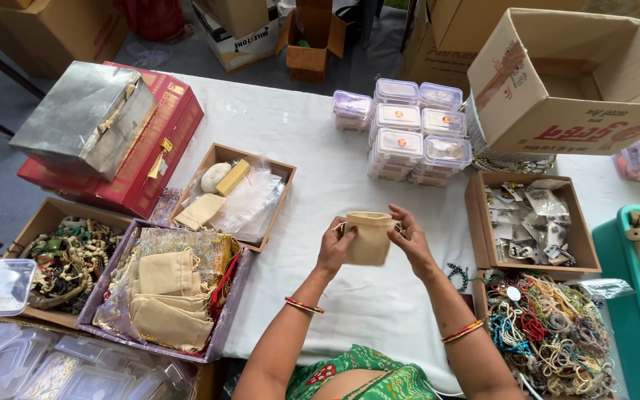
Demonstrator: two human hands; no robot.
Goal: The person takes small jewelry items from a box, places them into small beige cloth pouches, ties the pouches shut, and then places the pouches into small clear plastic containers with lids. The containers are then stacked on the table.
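Both hands are up over the white cloth [320,170], the left hand [335,248] and right hand [411,241] pinching the top edge of a small beige pouch [370,238] between them. It looks soft and light, floppy cloth, best gripped at the mouth by the drawstring. Just right of the right hand, a tangle of beads [546,333]. Left of the left hand, more pouches in a tray [168,296]. Beyond, stacked clear boxes [416,130].

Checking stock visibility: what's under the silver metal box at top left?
The silver metal box sits on a red case with a gold tag, which lies on the white tablecloth. The case's middle is covered by the box; its contents cannot be seen.
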